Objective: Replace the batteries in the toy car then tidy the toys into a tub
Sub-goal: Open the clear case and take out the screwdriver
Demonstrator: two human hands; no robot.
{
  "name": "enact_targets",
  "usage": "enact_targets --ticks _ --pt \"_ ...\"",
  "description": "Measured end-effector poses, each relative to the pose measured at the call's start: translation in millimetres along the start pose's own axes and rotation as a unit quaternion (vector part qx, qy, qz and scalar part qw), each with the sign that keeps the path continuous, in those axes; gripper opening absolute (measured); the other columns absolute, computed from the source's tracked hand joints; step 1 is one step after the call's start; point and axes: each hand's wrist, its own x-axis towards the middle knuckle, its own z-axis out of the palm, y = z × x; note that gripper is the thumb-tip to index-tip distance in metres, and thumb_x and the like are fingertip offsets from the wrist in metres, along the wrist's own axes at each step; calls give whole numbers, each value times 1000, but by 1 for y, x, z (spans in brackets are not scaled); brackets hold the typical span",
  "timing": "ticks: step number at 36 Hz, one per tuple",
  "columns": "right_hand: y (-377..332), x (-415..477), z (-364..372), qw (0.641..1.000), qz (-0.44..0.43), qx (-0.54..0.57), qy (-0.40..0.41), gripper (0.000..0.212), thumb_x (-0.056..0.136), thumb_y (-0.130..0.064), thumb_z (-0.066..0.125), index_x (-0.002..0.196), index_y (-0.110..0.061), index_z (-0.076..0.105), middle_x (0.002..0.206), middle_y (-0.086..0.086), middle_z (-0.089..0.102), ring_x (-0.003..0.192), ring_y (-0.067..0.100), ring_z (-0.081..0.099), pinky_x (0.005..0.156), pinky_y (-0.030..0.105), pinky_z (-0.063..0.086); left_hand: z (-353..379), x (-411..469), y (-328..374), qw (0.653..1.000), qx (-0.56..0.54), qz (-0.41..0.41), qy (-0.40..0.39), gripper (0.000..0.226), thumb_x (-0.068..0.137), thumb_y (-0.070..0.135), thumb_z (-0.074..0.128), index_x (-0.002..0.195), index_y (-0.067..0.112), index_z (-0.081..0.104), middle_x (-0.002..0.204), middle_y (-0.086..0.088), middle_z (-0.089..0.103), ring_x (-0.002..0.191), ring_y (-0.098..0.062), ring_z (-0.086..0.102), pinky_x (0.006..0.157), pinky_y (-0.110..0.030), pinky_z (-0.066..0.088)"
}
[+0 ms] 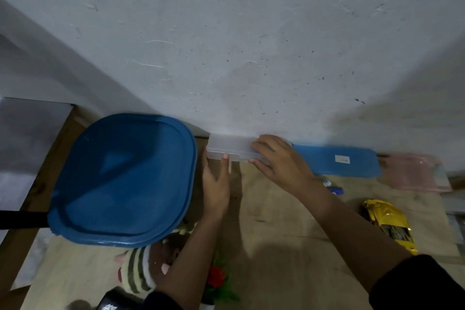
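Observation:
A small clear plastic case (230,149) lies on the table against the wall. My right hand (279,161) grips its right end, fingers over the top and thumb under the front edge. My left hand (216,181) has straight fingers touching the case's front left edge. A large blue tub lid (123,178) sits to the left on its tub. The yellow toy car (388,224) lies at the right. Small batteries (333,187) lie behind my right wrist.
A flat blue lid (337,160) and a pink lid (415,172) lie along the wall at right. A striped plush toy (142,268), a red and green toy (217,279) and a dark object (113,302) sit near the front edge of the wooden table (276,221).

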Motion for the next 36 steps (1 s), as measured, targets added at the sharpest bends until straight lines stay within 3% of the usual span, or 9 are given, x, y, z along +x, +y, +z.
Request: enact_targets --ticks 5,9,11,22,25,30,33,36 --pt "-2 4 5 996 -25 -88 21 42 89 -39 39 98 -9 67 94 7 69 85 21 66 74 28 55 -1 4 -1 1000 23 -7 13 62 92 39 53 146 29 23 147 0 37 132 -16 37 102 -28 33" --pt "0 6 10 989 -54 -133 41 40 90 -35 37 96 -8 66 91 7 69 82 20 66 73 28 56 1 5 2 999 21 -4 26 59 93 32 54 144 25 28 144 1 41 119 -3 36 96 -21 31" --pt "1 6 13 986 -61 -146 48 38 90 -33 38 96 -7 66 91 8 69 82 21 67 74 28 56 1 4 3 999 19 -5 30 58 92 33 55 144 25 30 143 0 42 119 -4 37 96 -22 32" --pt "-3 5 16 980 -64 -171 79 39 89 -29 38 95 -4 68 91 12 70 81 23 69 75 32 57 2 3 7 999 1 -16 34 57 91 32 57 142 23 33 140 -2 45 124 -13 44 96 -26 36" --pt "-2 11 17 980 -53 -165 101 34 93 -26 41 92 -4 67 86 12 69 75 24 68 69 31 56 -1 1 5 999 12 -23 23 59 91 33 56 144 24 31 143 -2 42 129 -17 41 101 -29 34" --pt "4 26 7 990 -54 -96 92 55 101 -31 20 84 -4 65 75 11 66 63 25 63 56 28 52 -6 -3 5 999 27 -24 -5 61 93 33 54 145 28 23 145 -2 38 127 -15 39 100 -30 34" --pt "4 25 4 994 -50 -71 60 45 97 -31 31 84 -4 64 76 12 66 63 26 63 57 29 52 -5 -4 6 999 46 -25 -10 65 93 37 52 147 30 17 151 0 30 137 -20 31 108 -35 29" --pt "2 24 0 992 -39 -106 61 37 91 -31 39 90 -7 67 78 8 69 66 25 66 60 29 51 -5 -6 8 999 46 1 -19 66 93 37 51 147 35 13 154 7 21 139 -12 22 105 -27 23"
